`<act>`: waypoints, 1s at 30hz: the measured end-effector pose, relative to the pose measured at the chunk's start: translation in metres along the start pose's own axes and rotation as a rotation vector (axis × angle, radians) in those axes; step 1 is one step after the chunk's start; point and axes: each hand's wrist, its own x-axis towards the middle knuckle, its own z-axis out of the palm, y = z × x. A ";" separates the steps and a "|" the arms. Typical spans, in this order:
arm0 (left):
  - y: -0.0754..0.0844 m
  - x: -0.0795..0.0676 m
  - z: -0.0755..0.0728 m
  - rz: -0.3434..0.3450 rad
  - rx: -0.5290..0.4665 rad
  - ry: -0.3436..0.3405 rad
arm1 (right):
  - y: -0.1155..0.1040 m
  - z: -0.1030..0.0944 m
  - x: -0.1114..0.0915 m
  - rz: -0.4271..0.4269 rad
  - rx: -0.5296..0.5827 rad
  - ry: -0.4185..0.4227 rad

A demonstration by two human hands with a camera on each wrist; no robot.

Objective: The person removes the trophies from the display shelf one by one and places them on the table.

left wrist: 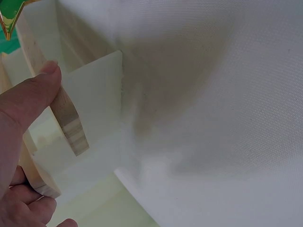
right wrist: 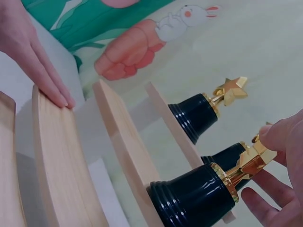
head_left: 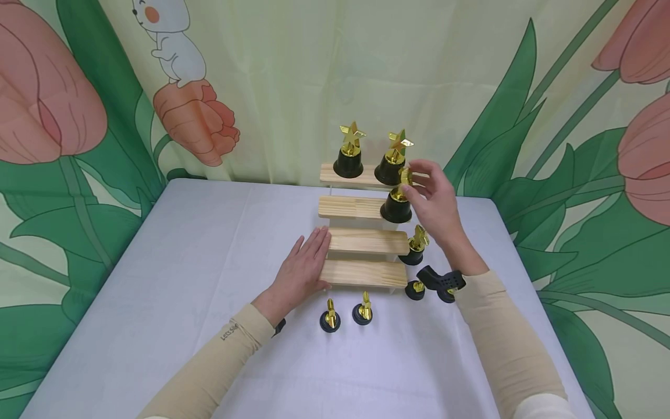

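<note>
A tiered wooden stand [head_left: 368, 241] stands on the table. My left hand [head_left: 306, 262] lies at its left end, straight fingers resting on a middle board; in the left wrist view its thumb [left wrist: 40, 87] presses a board's edge. My right hand [head_left: 435, 201] pinches the gold star top of a black-based trophy [head_left: 396, 208] at the right end of the second board from the top. In the right wrist view, this trophy's base [right wrist: 194, 198] overlaps the board. Two star trophies, one left [head_left: 348, 157] and one right [head_left: 389, 166], stand on the top board.
Two small trophies, one left [head_left: 330, 320] and one right [head_left: 363, 312], stand before the stand. Several more, including one trophy [head_left: 413, 251], stand along its right side under my right forearm. A printed curtain [head_left: 293, 87] hangs behind the white-covered table [head_left: 209, 250].
</note>
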 end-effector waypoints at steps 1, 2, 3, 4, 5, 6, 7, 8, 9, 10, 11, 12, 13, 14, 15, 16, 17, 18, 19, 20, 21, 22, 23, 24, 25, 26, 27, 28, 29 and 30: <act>0.000 0.000 0.000 0.001 0.003 0.000 | 0.001 -0.001 0.000 0.002 -0.006 0.002; 0.000 0.000 0.000 0.001 0.004 -0.001 | 0.002 -0.001 0.000 0.002 -0.010 0.005; 0.000 0.000 0.000 0.002 0.004 -0.002 | 0.003 -0.002 0.000 0.002 -0.011 0.007; 0.000 0.000 0.000 0.002 0.004 -0.004 | 0.004 -0.003 0.000 0.000 -0.006 0.008; 0.000 0.000 0.000 0.002 0.004 -0.005 | 0.006 -0.004 0.001 -0.003 -0.001 0.009; 0.000 0.000 0.000 0.002 0.003 -0.007 | 0.009 -0.004 0.002 -0.004 0.000 0.011; 0.000 0.000 0.000 0.002 0.001 -0.009 | 0.013 -0.005 0.003 -0.004 -0.001 0.012; 0.000 0.000 0.000 0.002 -0.001 -0.010 | 0.017 -0.006 0.004 -0.004 -0.003 0.012; 0.000 0.000 0.000 0.001 -0.002 -0.011 | 0.021 -0.006 0.004 -0.003 -0.005 0.013; 0.000 0.000 -0.001 0.002 -0.004 -0.011 | 0.024 -0.007 0.005 -0.003 -0.005 0.015; 0.000 0.000 -0.001 0.002 -0.003 -0.011 | 0.028 -0.008 0.006 -0.003 -0.012 0.018; 0.000 0.000 0.000 0.003 -0.004 -0.010 | 0.031 -0.009 0.007 -0.004 -0.021 0.021; 0.000 0.000 -0.001 0.003 -0.004 -0.009 | 0.033 -0.010 0.008 -0.005 -0.029 0.025; 0.000 0.000 -0.001 0.004 -0.001 -0.007 | 0.035 -0.011 0.008 -0.003 -0.030 0.031; 0.000 0.000 -0.001 0.005 0.000 -0.004 | 0.035 -0.012 0.009 -0.002 -0.029 0.038; 0.000 0.000 -0.001 0.006 0.002 -0.001 | 0.036 -0.014 0.009 0.002 -0.026 0.044; 0.000 0.000 -0.001 0.008 0.004 0.002 | 0.037 -0.015 0.009 0.003 -0.036 0.050; 0.000 0.000 -0.001 0.009 0.005 0.004 | 0.038 -0.016 0.009 0.005 -0.040 0.054; 0.000 0.000 -0.001 0.010 0.006 0.006 | 0.039 -0.017 0.009 0.007 -0.045 0.059; 0.000 0.000 -0.001 0.011 0.007 0.007 | 0.039 -0.019 0.009 0.010 -0.049 0.064; 0.000 0.000 -0.001 0.011 0.003 0.007 | 0.039 -0.020 0.008 0.014 -0.046 0.069; 0.000 0.000 -0.001 0.011 0.001 0.007 | 0.040 -0.022 0.008 0.012 -0.052 0.072; 0.000 0.000 -0.001 0.012 -0.003 0.007 | 0.040 -0.023 0.008 0.012 -0.059 0.074; 0.000 -0.001 -0.001 0.012 -0.006 0.008 | 0.040 -0.024 0.007 0.015 -0.056 0.076; 0.000 0.000 -0.001 0.012 -0.008 0.009 | 0.041 -0.025 0.007 0.017 -0.052 0.078; 0.000 -0.001 -0.001 0.012 -0.010 0.011 | 0.041 -0.026 0.007 0.020 -0.047 0.078; 0.000 -0.001 -0.001 0.013 -0.011 0.013 | 0.042 -0.028 0.006 0.021 -0.046 0.079; -0.001 -0.001 0.000 0.014 -0.010 0.016 | 0.043 -0.029 0.006 0.018 -0.053 0.077; -0.001 -0.001 0.000 0.015 -0.008 0.019 | 0.043 -0.030 0.006 0.024 -0.054 0.078; -0.001 -0.001 0.000 0.016 -0.007 0.020 | 0.044 -0.030 0.006 0.029 -0.055 0.081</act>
